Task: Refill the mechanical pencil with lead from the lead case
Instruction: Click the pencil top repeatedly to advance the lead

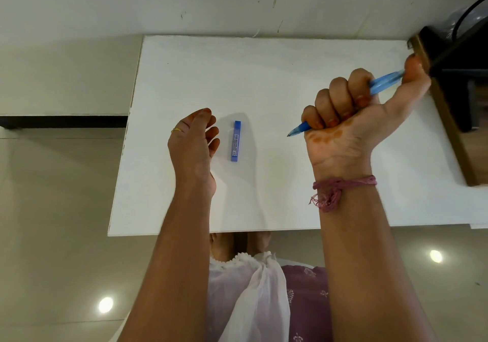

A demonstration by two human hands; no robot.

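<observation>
Mechanical pencil (383, 84) gripped in the right hand (351, 120), right of centre in the frame.

The white table (264, 77) fills the middle; the right hand's fingers curl in a fist round the blue pencil, thumb at its upper end, tip pointing left. The left hand (194, 141) hovers relaxed, holding nothing, just left of the blue lead case (236, 141) lying flat at centre.

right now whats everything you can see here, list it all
table: 1, white, centre, against the wall
lead case: 1, blue, lying flat on the table, right beside the left hand
mechanical pencil: 1, light blue, gripped in the right fist, tip pointing left
dark furniture: 1, black and brown, right edge
thread band: 1, pink, right wrist
ring: 1, gold, left hand
left hand: 1, relaxed, holding nothing
right hand: 1, thumb on the pencil's top
</observation>
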